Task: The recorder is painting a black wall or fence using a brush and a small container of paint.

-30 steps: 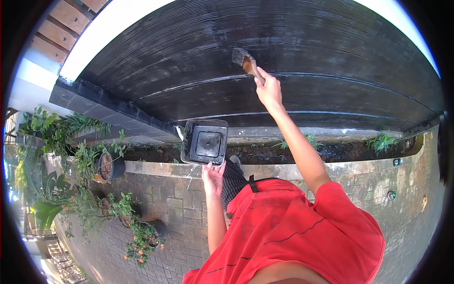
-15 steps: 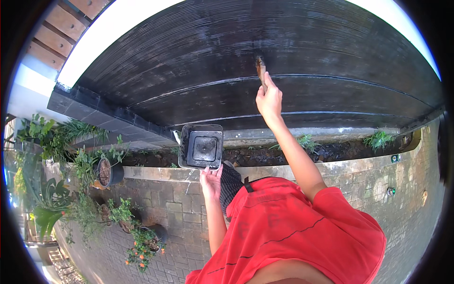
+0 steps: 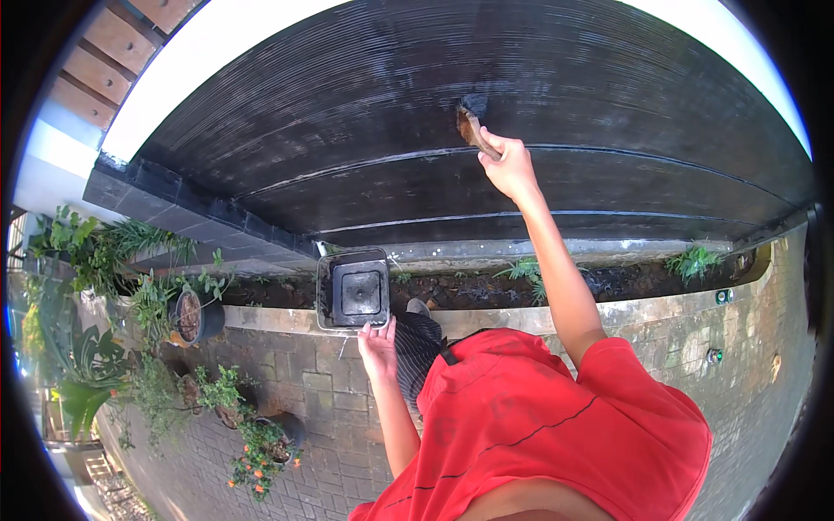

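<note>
My right hand (image 3: 511,167) is closed round the handle of a paintbrush (image 3: 470,128), its brown head tilted up to the left. The dark bristles meet the black wall (image 3: 365,113), which has fine horizontal streaks and a few long grooves. Down to the left, my left hand (image 3: 378,346) grips the near edge of a square plastic container (image 3: 324,291). Dark paint coats the inside of this container, and its open top faces up. Part of the left hand's fingers is hidden beneath the rim.
A planting strip (image 3: 469,293) with small ferns runs along the wall's foot, edged by a low concrete kerb (image 3: 278,319). Potted plants (image 3: 201,317) stand at the left on the brick paving (image 3: 317,380). Two small cans (image 3: 714,355) lie at the right.
The brush has swung from nearly upright to a leftward tilt, and my right hand has shifted right and slightly down. The container and my left hand have moved a little left and down.
</note>
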A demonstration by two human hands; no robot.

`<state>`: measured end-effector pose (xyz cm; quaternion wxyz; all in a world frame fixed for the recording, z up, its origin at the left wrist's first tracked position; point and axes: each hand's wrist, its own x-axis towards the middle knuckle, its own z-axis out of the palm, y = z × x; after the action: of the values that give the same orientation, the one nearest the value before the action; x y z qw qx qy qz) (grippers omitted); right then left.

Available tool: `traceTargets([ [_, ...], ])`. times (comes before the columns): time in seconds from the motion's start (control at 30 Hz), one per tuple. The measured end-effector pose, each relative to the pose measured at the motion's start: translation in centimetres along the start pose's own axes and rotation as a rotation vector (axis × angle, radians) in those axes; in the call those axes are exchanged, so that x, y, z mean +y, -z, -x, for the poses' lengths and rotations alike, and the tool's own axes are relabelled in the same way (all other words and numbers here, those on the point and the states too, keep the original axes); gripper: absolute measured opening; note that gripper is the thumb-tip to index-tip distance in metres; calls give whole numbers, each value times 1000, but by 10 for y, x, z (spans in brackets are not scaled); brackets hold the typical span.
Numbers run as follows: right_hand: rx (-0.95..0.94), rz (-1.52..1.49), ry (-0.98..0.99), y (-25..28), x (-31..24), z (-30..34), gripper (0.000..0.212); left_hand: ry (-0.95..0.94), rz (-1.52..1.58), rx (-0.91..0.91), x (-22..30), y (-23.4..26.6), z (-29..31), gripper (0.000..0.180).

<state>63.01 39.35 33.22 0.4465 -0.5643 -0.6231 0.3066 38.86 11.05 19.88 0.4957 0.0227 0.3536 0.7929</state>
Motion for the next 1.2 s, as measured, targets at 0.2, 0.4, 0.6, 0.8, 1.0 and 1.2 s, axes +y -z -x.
traceTargets([
  [0.2, -340, -958, -384, 4, 1, -7, 55, -19, 27, -59, -6, -4, -8, 23],
  [0.4, -430, -1211, -400, -13, 23, -9, 57, -31, 29, -64, -2, 3, 4, 29],
  [0.6, -529, -1725, -556, -40, 34, -7, 48, -90, 43, -25, 11, 18, 21, 41],
  [0.8, -540, -2220, -574, -94, 23, 4, 32, -181, -24, 72, 20, 15, 37, 39],
  [1.0, -582, -2416, -416, -111, 14, 8, 29, -230, -12, 78, 23, 23, 44, 41],
  [1.2, -280, -1428, -372, -56, 21, 42, 49, -182, -21, 84, 19, 30, 41, 39],
])
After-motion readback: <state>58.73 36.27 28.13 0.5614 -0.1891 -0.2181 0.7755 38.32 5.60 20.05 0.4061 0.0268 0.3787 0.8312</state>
